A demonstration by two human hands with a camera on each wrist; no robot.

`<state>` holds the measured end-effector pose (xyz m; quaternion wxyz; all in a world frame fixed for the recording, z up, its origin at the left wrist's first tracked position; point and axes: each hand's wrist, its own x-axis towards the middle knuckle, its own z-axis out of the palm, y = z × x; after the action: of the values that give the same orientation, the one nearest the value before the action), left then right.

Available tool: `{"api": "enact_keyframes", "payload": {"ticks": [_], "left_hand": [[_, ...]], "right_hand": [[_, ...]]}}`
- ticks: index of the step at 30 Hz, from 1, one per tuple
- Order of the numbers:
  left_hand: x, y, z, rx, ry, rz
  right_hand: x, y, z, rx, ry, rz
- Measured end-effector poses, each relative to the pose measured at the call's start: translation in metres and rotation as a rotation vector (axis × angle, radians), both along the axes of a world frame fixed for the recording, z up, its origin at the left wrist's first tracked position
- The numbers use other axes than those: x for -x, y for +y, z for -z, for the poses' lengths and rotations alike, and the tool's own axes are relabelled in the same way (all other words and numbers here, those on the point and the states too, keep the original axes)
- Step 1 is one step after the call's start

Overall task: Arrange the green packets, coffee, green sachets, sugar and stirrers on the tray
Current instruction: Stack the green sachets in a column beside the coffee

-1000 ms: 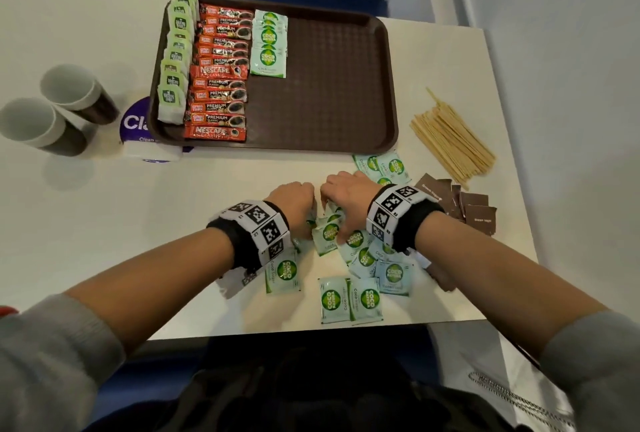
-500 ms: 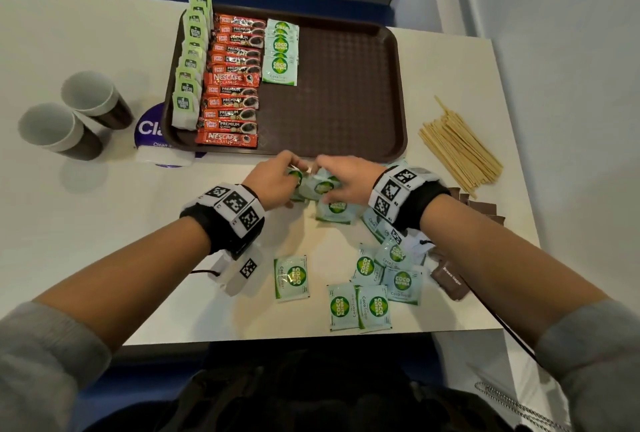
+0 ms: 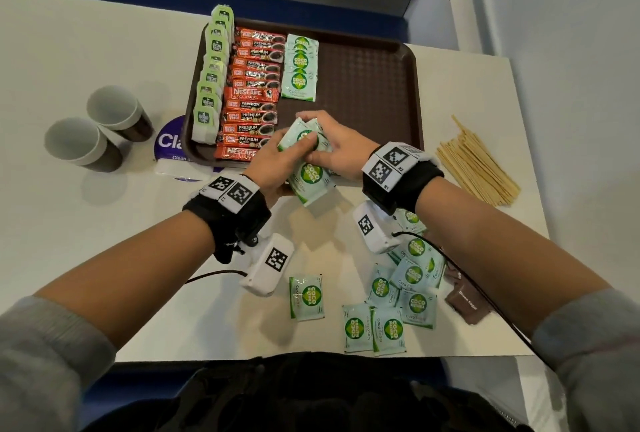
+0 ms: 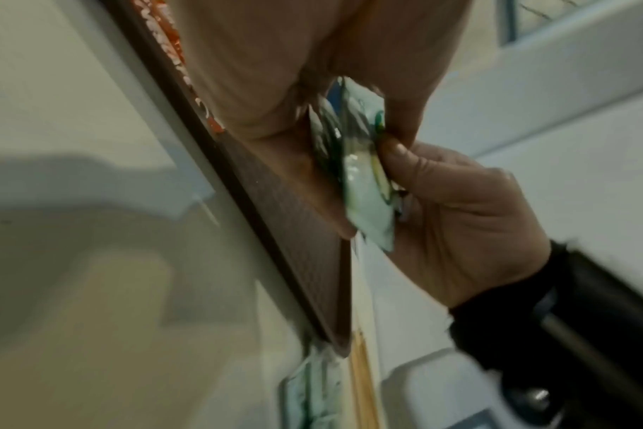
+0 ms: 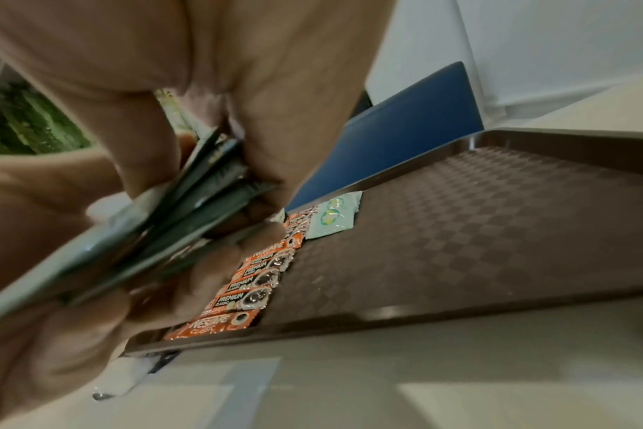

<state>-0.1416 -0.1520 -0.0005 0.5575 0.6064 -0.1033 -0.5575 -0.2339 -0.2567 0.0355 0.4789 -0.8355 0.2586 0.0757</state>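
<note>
White tabletop (image 3: 69, 258) filling most of the head view, backed by a blue band along the top edge and a pale wall at the right. Brown tray (image 3: 374, 92) upper centre, holding three columns at its left side: green packets (image 3: 211, 78) standing on edge along the left rim, coffee sticks (image 3: 254, 99) in red wrappers just right of them, and a short overlapping row of green sachets (image 3: 300, 68) at the upper middle, the rest of the tray floor showing bare. Both hands meeting over the tray's near edge around a held bunch of sachets (image 3: 306, 161): left hand (image 3: 273, 165) curled round the bunch from below and the left, right hand (image 3: 341, 147) curled over it from the right, thumb and fingertips pinching the fanned edges, as seen close up in both wrist views. More loose sachets (image 3: 391, 303) scattered on the table at lower centre and lower right. Brown sugar packet (image 3: 465, 300) just right of that scatter, partly hidden by the right forearm. Wooden stirrers (image 3: 478, 165) in a loose bundle at the right, off the tray. Two paper cups (image 3: 97, 130) at the left, well apart from the tray, and a purple round label (image 3: 169, 144) partly under the tray's near left corner.
</note>
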Motion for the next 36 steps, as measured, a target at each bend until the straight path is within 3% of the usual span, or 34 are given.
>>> {"api": "enact_keyframes", "payload": {"ticks": [3,7,13,20,24,31,36], "left_hand": [[-0.006,-0.005,-0.004,0.088,0.06,-0.093],[-0.018,-0.008,-0.008,0.145,0.015,-0.06],[-0.034,-0.008,0.0,0.038,-0.032,-0.192],[-0.048,-0.018,0.001,0.041,-0.174,-0.354],[-0.054,-0.023,0.002,0.05,-0.264,-0.401],[-0.079,-0.026,-0.003,0.045,-0.329,-0.423],[-0.091,-0.029,0.005,-0.012,-0.421,-0.375]], "right_hand": [[-0.015,0.002,0.002,0.058,-0.008,-0.049],[-0.025,0.002,0.003,0.125,-0.038,-0.046],[-0.033,-0.001,0.015,0.27,-0.094,0.032],[-0.041,0.001,0.017,-0.013,0.1,0.266],[-0.048,-0.004,0.02,-0.219,0.071,0.328],[-0.049,-0.028,0.017,-0.25,0.015,0.285],[-0.056,-0.052,0.025,-0.308,-0.034,0.438]]}}
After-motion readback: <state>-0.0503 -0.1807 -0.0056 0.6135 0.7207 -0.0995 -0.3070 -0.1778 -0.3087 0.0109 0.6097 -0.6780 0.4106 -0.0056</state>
